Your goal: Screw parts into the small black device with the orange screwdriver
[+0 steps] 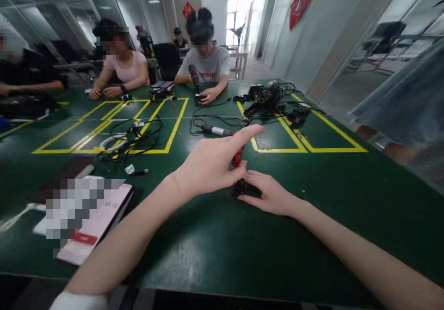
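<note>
My left hand is closed around a red-and-black screwdriver, its index finger stretched out past the handle. Most of the handle is hidden by the fingers, and the tool points down at the table. Directly below, my right hand grips a small dark part between thumb and fingers, low over the green tabletop. The two hands meet at the fingertips. Whether the screwdriver tip touches the part cannot be made out. Just behind my left hand lies a black-and-silver cylindrical tool with a cord.
Tangled black cables lie at the far right, another coil at left within yellow tape outlines. A pink-white box and a dark red notebook rest at near left. Across the table, a person handles a drill.
</note>
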